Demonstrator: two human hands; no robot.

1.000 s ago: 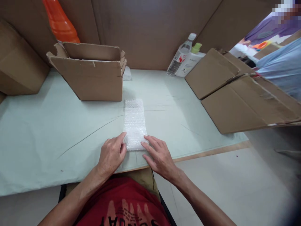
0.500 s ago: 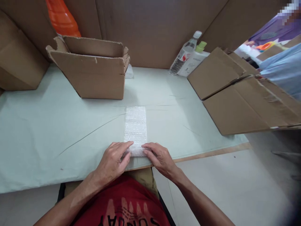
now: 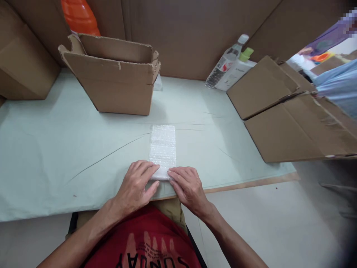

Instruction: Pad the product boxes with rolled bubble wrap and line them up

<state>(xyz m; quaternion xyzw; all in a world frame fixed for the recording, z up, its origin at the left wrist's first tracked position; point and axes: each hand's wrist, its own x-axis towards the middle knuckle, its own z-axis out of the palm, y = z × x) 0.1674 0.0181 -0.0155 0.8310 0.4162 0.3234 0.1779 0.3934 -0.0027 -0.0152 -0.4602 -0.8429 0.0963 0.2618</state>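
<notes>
A strip of clear bubble wrap (image 3: 163,145) lies flat on the pale green table cover, pointing away from me. Its near end is folded over into a thicker, flatter band. My left hand (image 3: 138,182) is on the left side of this fold, fingertips pressing on top and thumb just in front of the near edge. On the right side, my right hand (image 3: 189,188) has its curled fingers on the fold and its thumb at the near edge. Whether anything lies inside the fold cannot be seen.
An open cardboard box (image 3: 122,85) stands behind and left, with an orange bottle (image 3: 80,16) beyond it. At the back right are a clear water bottle (image 3: 225,61) and a white bottle (image 3: 237,74) with a green cap. More cardboard boxes (image 3: 290,130) line the right edge.
The near end of the bubble wrap now lies flatter and slightly farther from the table edge. My left thumb has moved off it. The whole view has shifted a little.
</notes>
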